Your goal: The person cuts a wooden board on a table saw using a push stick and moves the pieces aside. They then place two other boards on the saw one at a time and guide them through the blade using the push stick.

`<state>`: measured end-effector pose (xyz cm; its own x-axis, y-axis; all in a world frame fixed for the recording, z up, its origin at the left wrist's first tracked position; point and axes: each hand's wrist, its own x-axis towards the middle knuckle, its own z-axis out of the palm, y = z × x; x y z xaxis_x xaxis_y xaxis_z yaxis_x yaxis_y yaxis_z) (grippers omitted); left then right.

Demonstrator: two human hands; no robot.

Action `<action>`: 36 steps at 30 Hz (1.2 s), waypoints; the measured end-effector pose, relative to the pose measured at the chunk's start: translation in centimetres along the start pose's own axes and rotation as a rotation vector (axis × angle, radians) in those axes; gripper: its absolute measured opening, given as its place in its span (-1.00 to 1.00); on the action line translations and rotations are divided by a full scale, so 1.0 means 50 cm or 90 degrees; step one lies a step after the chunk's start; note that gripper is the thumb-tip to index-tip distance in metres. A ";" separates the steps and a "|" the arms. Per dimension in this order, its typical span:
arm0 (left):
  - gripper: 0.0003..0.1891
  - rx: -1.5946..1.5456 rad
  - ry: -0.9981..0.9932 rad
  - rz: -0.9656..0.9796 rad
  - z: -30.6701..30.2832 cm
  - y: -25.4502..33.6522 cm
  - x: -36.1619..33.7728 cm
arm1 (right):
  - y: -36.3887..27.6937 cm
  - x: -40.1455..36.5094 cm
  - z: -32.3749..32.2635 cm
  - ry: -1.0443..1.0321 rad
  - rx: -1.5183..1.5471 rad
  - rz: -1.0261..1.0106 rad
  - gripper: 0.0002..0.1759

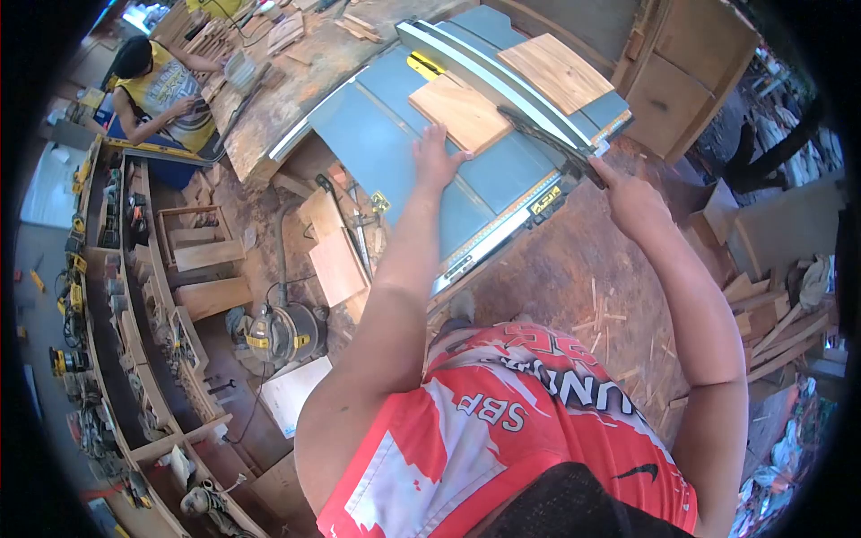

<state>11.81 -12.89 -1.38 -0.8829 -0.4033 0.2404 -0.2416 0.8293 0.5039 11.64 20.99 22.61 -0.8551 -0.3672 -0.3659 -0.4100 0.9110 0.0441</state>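
Observation:
A table saw with a blue-grey top [354, 121] stands in front of me. A wooden board [462, 112] lies flat on it against the long rip fence [502, 76], near the yellow insert [425, 65] by the blade area. My left hand [437, 161] rests at the board's near left edge, fingers stretched out and thumb apart. My right hand [635, 202] is closed around the handle of a black push stick [543, 134], whose front end meets the board's right end. Beyond the fence lies a second wooden board [554, 72].
At the upper left a person in a yellow shirt [170, 103] works at a cluttered wooden bench [269, 99]. A shop vacuum [285, 334] stands on the floor, left of me. Shelves with power tools [81, 287] line the left side. Wood offcuts [601, 314] litter the floor.

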 end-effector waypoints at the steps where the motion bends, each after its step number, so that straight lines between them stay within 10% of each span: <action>1: 0.00 0.001 0.020 -0.004 -0.004 0.001 0.001 | -0.004 0.001 -0.004 -0.004 -0.006 0.001 -0.18; 22: -0.35 -0.072 0.043 0.073 -0.006 -0.106 0.078 | -0.034 0.076 0.001 0.070 -0.019 -0.049 -0.21; 36: -0.11 0.016 -0.009 -0.036 -0.089 -0.224 0.210 | -0.070 0.105 -0.006 0.044 -0.005 -0.005 -0.31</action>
<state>7.05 -28.15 -0.81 -0.8733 -0.4442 0.1999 -0.3009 0.8147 0.4958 8.49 15.80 20.83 -0.8717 -0.3871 -0.3005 -0.4193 0.9065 0.0486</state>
